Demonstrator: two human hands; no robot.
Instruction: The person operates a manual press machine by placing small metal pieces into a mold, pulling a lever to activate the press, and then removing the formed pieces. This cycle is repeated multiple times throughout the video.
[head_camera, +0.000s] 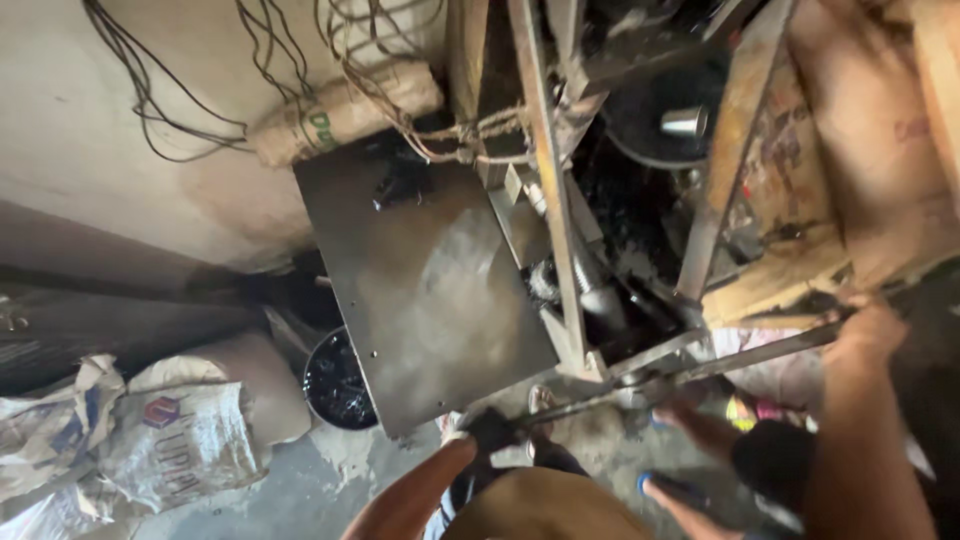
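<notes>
The left hand (490, 432) is clamped around the dark end of a long metal bar (690, 368) that runs from the lower middle up toward the right, crossing the foot of a greasy steel machine frame (548, 200). The right hand (868, 330) is wrapped around the same bar at its far end, near the wooden boards (800, 270) on the right, so both have a full closed grip on it, well apart from each other. The bar lies just below the frame's lower corner (590, 365) and seems to bear against it, though the exact contact point is blurred. To the left of the frame hangs a flat steel plate (420, 290), with a dark bucket (335, 385) beneath its edge and printed sacks (150, 440) on the floor. A second person's legs and blue sandals (665, 487) stand close under the bar. Judging by this, good handling means keeping both wrists in line with the bar, pressing evenly from the 2 ends, and keeping it clear of those feet.
</notes>
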